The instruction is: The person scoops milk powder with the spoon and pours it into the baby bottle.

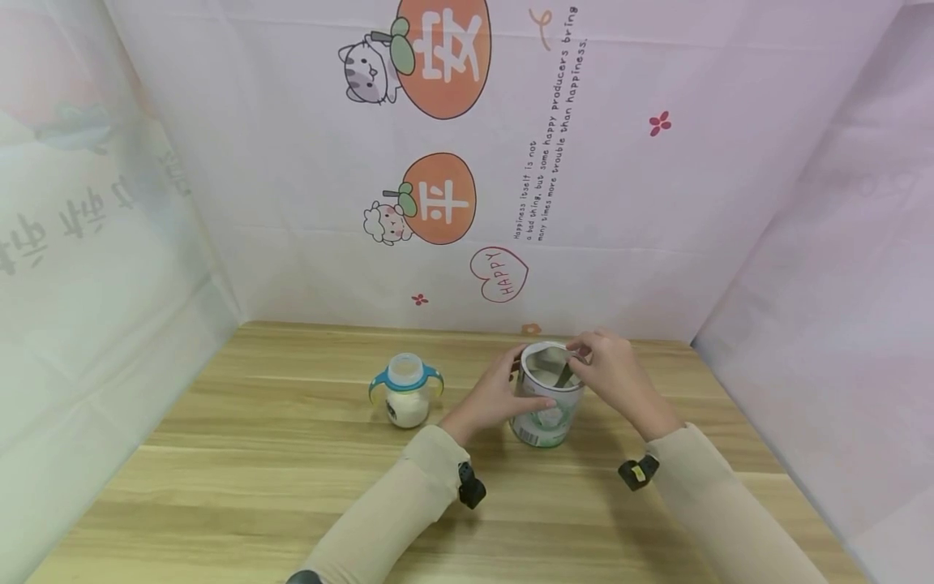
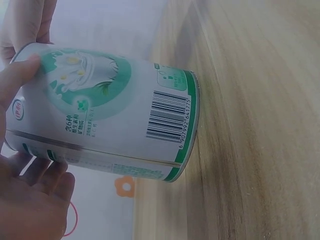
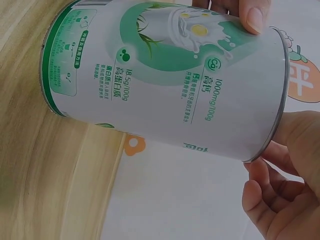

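A white and green milk powder can (image 1: 547, 418) stands upright and uncovered on the table, pale powder visible inside. My left hand (image 1: 496, 393) grips its side from the left, with the thumb across the front and the fingers behind. At the right rim, my right hand (image 1: 609, 369) pinches the handle of a grey spoon (image 1: 564, 375) that slants down into the can. The spoon's bowl cannot be seen. In the left wrist view the can (image 2: 110, 110) shows its barcode. The right wrist view shows curled fingers (image 3: 260, 200) beside the rim, the spoon hidden there.
Left of the can stands a baby bottle (image 1: 407, 407) with a blue collar and two handles, uncapped, whitish contents inside. A printed white cloth (image 1: 620, 186) hangs behind the wooden table (image 1: 277, 454), with more cloth along both sides.
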Demonstrator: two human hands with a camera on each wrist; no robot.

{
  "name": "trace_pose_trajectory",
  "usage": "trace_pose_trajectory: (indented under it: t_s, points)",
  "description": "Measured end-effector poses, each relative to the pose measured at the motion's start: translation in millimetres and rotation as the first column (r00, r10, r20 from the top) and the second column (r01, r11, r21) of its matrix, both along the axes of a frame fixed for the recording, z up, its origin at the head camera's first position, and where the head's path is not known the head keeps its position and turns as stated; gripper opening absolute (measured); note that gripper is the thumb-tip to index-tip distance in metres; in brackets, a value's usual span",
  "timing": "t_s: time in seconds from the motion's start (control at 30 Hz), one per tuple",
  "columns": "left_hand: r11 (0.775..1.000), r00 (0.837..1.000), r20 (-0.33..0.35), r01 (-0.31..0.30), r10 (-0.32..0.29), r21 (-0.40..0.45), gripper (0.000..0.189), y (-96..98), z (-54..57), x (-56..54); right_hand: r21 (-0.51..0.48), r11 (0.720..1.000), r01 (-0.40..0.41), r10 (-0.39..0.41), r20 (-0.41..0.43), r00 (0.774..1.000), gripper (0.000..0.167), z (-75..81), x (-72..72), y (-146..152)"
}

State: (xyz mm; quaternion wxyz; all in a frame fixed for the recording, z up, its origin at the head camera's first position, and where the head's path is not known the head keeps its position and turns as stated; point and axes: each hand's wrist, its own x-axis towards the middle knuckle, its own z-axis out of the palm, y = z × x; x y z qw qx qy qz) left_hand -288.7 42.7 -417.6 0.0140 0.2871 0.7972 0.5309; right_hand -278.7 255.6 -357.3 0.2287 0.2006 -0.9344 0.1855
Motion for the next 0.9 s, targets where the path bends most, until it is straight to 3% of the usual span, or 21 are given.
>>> trace_pose_trajectory:
  t_s: [0.37,0.57,0.9]
  points:
    - [1.0,0.999,0.035,-0.001,0.001,-0.007,0.092,-7.4,4.3,0.9,-0.04,0.999,-0.017,0.018,0.015,1.0,0.016,2.8,8.0,5.7]
    - [0.996,0.996,0.062,-0.058,0.062,-0.066,0.103,-17.6,15.3,5.2,-0.037,0.999,0.02,-0.019,0.03,0.999,0.02,-0.3,12.1,12.5]
    - [0.991,0.995,-0.002,-0.099,0.099,-0.091,0.089,-45.0,31.7,2.6,-0.046,0.997,0.064,-0.063,0.03,0.998,0.024,-2.8,19.9,22.4]
